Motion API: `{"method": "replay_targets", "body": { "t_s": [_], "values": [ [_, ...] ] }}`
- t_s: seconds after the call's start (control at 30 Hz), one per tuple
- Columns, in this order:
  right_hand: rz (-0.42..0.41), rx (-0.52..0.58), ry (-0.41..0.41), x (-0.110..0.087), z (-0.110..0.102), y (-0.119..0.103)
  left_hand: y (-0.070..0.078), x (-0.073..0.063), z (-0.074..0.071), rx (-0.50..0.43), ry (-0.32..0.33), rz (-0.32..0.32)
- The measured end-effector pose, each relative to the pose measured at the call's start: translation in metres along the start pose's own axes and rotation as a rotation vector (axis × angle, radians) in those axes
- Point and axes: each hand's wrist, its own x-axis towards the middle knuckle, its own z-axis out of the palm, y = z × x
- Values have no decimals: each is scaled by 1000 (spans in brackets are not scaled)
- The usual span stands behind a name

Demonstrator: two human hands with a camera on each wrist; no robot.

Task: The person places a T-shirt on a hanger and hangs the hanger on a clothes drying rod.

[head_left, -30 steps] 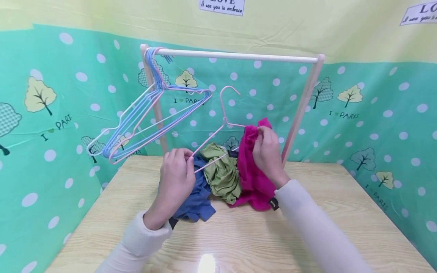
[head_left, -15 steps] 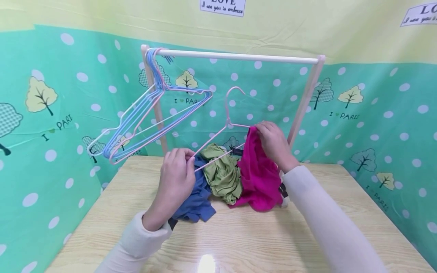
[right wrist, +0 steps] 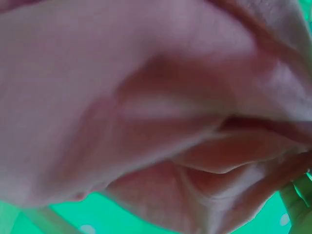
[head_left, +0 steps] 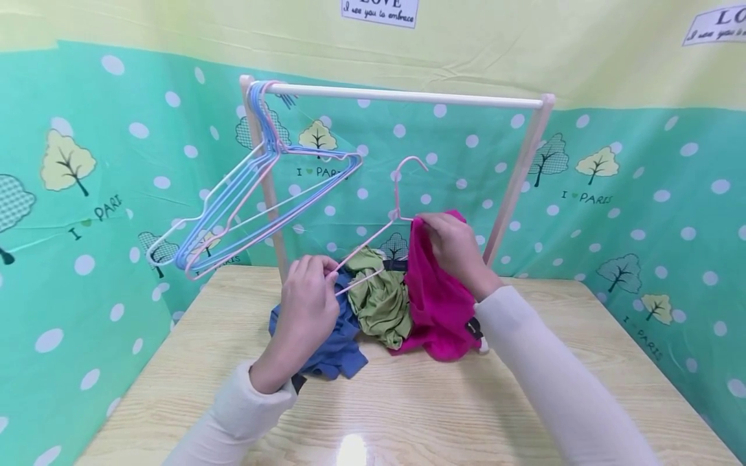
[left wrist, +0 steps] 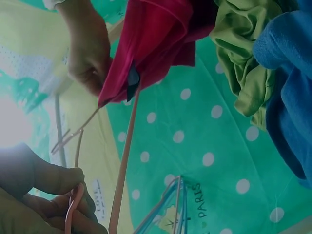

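Hanger [head_left: 365, 246], pink wire triangle: your left hand [head_left: 311, 294] pinches its left end; your right hand [head_left: 454, 249] grips bunched magenta cloth garment [head_left: 437, 310] at hanger's right arm. Likely best: steady hanger, ease fabric outward along wire, avoid twisting.

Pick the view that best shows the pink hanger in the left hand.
Head: the pink hanger shows its whole hook and lengths of wire, one end covered by the magenta cloth. Left wrist: wire close up, partly hidden by the left hand and cloth. Right wrist: mostly cloth, no hanger discernible.
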Motion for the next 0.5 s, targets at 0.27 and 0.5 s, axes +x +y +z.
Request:
{"method": "replay_targets", "body": {
  "t_s": [0.27, 0.5],
  "values": [
    [-111, 24, 61, 5, 1, -16, 0, -2, 7, 5, 4, 14],
    [-93, 5, 101, -4, 3, -2, 0, -1, 6, -8, 30, 6]
  ]
}}
